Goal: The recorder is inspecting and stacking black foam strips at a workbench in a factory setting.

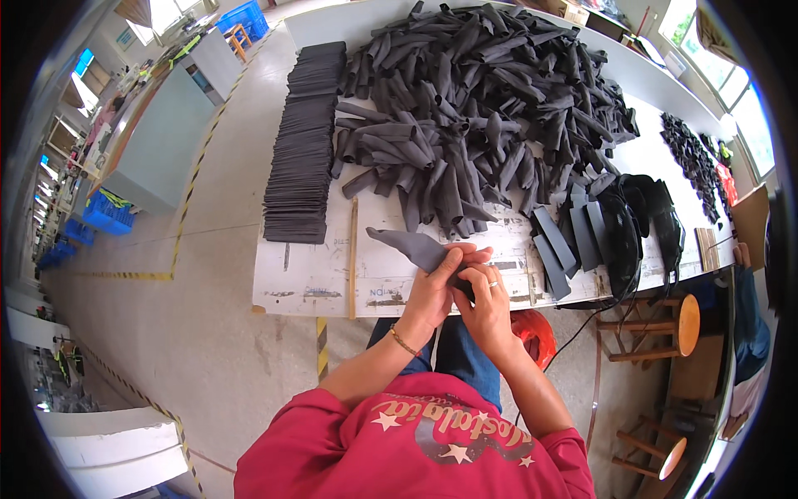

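Note:
Over the table's front edge, a dark grey fabric sleeve (413, 247) is held between both hands, its pointed end reaching out to the left. My left hand (434, 289) is closed on its middle, thumb on top. The fingers of my right hand (486, 303) are bent around its right end, which they largely hide. Just beyond the hands spreads a big heap of loose grey sleeves (478, 108), many of them curled into tubes. A long, neat row of flat grey sleeves (298, 158) stands packed together along the table's left side.
A thin wooden stick (353, 258) lies on the white table (307, 279). To the right are flat grey strips (553, 249) and shiny black objects (628, 241) with a cable. Wooden stools (686, 326) and a red plastic bag (534, 333) stand below the table's right side.

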### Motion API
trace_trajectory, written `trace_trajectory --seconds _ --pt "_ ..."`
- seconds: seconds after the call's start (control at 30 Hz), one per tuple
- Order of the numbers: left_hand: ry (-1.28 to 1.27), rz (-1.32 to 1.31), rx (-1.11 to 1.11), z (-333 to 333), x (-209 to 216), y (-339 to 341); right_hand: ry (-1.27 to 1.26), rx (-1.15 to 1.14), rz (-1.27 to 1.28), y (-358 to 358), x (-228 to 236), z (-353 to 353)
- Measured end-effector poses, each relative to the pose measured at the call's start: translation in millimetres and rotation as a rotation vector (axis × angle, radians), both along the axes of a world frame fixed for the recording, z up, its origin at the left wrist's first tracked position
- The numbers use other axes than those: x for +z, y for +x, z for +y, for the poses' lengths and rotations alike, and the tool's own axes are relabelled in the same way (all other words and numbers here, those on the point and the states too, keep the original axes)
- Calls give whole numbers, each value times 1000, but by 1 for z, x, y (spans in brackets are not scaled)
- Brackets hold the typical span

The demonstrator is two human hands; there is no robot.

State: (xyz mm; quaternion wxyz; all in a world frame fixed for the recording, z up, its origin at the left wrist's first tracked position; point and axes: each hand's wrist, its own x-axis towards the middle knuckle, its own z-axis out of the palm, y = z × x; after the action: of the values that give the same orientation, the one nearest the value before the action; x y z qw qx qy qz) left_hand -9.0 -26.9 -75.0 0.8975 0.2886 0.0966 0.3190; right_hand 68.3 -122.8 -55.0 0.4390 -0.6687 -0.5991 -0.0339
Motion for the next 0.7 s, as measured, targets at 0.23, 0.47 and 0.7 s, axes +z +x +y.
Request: trace_trajectory --seconds 0.23,0.47,0.7 --pt "-34 20 65 19 5 -9 -132 -41 -32 6 14 -18" --pt "-42 -1 51 6 7 -1 -50 23 -52 11 15 -14" --pt "-93 -12 49 6 11 -2 -18 29 -33 10 8 -6"
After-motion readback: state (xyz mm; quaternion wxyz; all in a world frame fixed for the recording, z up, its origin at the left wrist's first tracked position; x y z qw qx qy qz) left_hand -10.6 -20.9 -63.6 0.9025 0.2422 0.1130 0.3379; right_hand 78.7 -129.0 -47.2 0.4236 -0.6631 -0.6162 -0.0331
